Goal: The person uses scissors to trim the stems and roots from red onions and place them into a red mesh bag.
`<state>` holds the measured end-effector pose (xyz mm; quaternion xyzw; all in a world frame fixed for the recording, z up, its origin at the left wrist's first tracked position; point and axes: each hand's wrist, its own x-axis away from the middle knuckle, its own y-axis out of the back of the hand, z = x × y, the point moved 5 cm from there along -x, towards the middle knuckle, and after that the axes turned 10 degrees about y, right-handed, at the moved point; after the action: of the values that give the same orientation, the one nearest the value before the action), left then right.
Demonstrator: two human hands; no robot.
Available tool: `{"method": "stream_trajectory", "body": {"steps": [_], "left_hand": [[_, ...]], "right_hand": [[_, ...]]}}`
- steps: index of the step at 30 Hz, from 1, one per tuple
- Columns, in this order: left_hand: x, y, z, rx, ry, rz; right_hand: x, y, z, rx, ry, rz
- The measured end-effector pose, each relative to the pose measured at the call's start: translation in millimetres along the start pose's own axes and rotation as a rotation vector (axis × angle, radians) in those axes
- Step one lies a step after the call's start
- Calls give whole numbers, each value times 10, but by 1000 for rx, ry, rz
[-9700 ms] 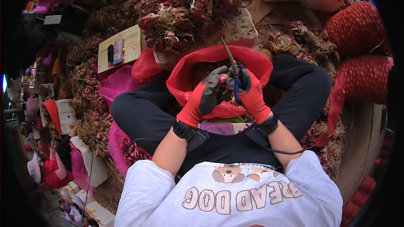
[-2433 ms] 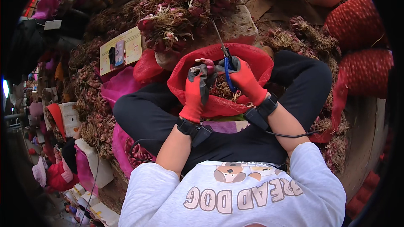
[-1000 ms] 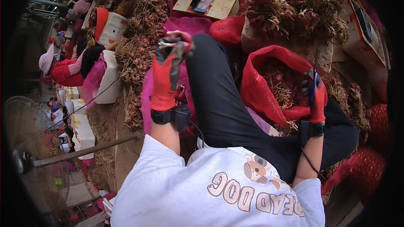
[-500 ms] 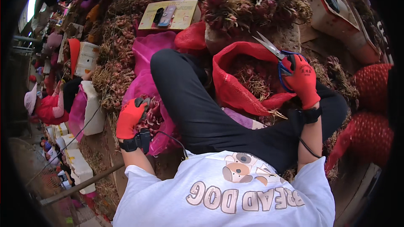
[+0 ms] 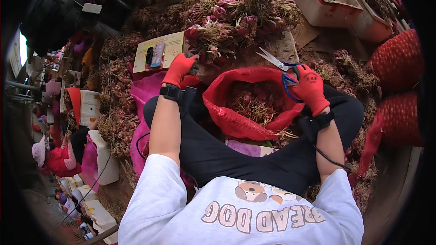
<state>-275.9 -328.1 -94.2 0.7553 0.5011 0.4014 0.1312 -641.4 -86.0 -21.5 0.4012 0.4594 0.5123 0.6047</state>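
My right hand (image 5: 309, 86), in a red glove with dark fingers, grips a pair of scissors (image 5: 275, 60) by the blue handles. The blades point up and left, slightly apart, over the rim of a red mesh sack (image 5: 227, 117). Trimmed roots, dry stalks and some shallots (image 5: 255, 103) lie inside the sack. In a matching glove, my left hand (image 5: 181, 69) reaches forward beside a heap of bunched red shallots (image 5: 236, 22). Its fingers are loosely bent and partly hidden, with nothing visible in them.
A phone (image 5: 158, 54) and a small black object lie on a printed board (image 5: 141, 59). Pink netting (image 5: 141, 93) lies by my left leg. Full red mesh sacks (image 5: 397, 61) stand at right, below foam boxes (image 5: 318, 4). Another person (image 5: 61, 156) sits far left.
My left hand has left the shallots in the pink netting and moved forward and right to the heap. My right hand still holds the scissors. The whole view has shifted.
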Motion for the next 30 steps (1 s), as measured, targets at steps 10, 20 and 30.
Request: {"method": "stream_trajectory", "body": {"steps": [10, 20, 30], "left_hand": [[-676, -1237, 932, 359, -42, -312], [760, -447, 1, 870, -62, 220], [749, -295, 66, 879, 109, 206]], "right_hand": [[-45, 66, 122, -83, 87, -14], [-7, -441, 695, -1163, -56, 521], [-555, -917, 1280, -1604, -211, 683]]}}
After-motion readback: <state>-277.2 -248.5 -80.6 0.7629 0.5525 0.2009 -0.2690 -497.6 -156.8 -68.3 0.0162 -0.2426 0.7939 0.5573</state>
